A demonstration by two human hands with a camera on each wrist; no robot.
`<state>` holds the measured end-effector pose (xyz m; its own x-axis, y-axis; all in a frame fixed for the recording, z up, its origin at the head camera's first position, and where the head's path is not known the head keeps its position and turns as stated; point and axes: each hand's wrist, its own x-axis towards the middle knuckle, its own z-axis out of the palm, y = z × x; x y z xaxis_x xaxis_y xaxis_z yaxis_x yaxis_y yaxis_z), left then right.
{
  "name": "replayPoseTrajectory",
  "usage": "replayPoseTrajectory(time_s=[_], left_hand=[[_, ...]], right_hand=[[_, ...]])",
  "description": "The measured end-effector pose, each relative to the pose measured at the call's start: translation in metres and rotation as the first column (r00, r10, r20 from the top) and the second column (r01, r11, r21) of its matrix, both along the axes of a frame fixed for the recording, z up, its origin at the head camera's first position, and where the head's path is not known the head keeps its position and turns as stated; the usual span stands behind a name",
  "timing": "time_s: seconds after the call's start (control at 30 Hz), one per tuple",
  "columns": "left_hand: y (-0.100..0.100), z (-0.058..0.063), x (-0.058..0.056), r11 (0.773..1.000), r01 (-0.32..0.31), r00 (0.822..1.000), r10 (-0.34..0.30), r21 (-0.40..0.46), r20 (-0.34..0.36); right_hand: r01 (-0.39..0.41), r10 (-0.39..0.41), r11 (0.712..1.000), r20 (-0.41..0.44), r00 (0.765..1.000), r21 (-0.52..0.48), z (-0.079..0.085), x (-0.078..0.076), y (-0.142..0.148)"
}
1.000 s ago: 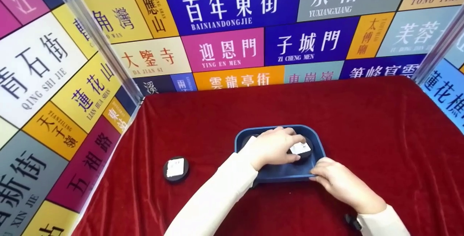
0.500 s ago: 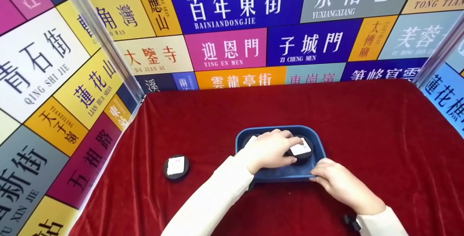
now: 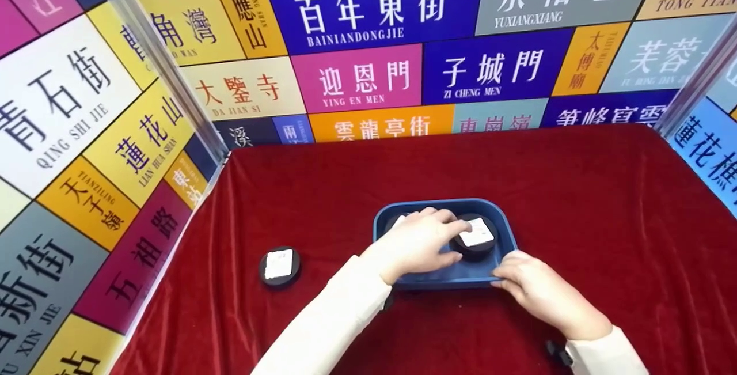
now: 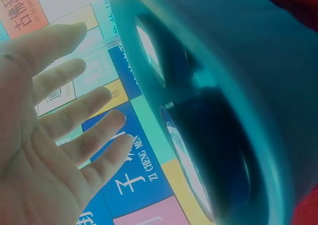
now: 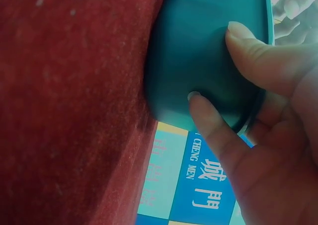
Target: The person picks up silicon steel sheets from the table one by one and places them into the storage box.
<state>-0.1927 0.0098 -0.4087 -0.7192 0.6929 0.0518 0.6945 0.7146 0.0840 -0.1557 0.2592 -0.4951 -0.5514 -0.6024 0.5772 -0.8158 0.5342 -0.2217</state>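
A blue rectangular tub sits on red cloth. Over it my left hand reaches in from the left, fingers spread and holding nothing; the left wrist view shows the open palm beside the rim. At the tub's right end lies a round black tin-like disc with a white label, just right of my left fingertips. Another such disc is in the tub, mostly covered by that hand in the head view. My right hand grips the tub's near right corner, thumb against the outer wall.
A third black disc with a white label lies on the red velvet cloth left of the tub. Panels with printed place names stand behind and at both sides, with clear corner posts.
My left hand has drawn back leftward from the right-hand disc, its fingers coming off it, so more of that disc shows. My right hand keeps its grip on the tub corner.
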Motion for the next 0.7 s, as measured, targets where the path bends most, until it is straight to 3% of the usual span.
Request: replayPoseTrajectory(time_s=[0.7], left_hand=[[-0.020,-0.006,0.008,0.997,0.013,0.996,-0.006,0.078,-0.089]], right_hand=[[-0.018,0.018,1.000,-0.012,1.000,-0.011,-0.001,-0.001,0.001]])
